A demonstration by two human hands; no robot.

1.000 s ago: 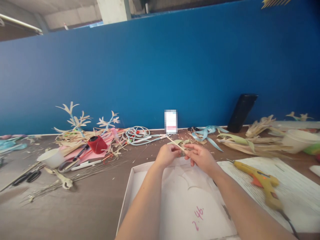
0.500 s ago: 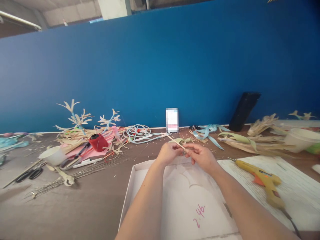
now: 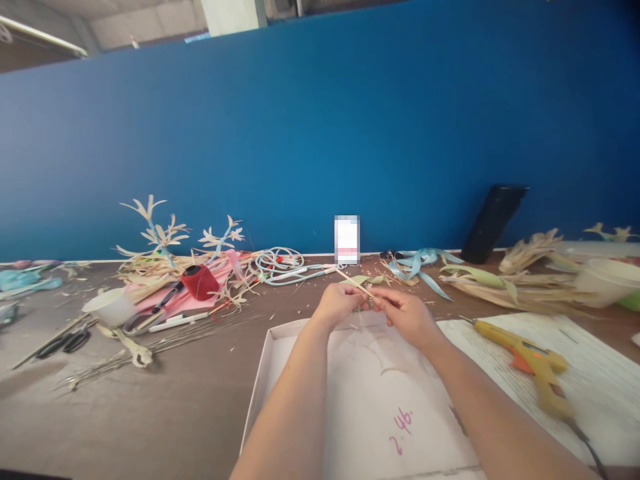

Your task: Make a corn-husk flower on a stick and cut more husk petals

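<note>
My left hand (image 3: 339, 305) and my right hand (image 3: 406, 314) meet above the far edge of a shallow white box lid (image 3: 280, 363). Both hands pinch a thin pale straw strip (image 3: 353, 280) that sticks out up and to the left from between the fingers. The fingers of both hands are curled tight around the small piece where they touch. Pink writing marks the inside of the lid below my forearms.
A yellow glue gun (image 3: 535, 363) lies on a white board at the right. Dried husks (image 3: 505, 283), a blue ribbon (image 3: 417, 263) and a black phone (image 3: 493, 223) sit behind. At the left are a red thread spool (image 3: 199, 281), scissors (image 3: 63, 343), wires, a white cup (image 3: 109, 308).
The hands stay joined on the straw strip and shift only slightly. The view has drifted a little to the left.
</note>
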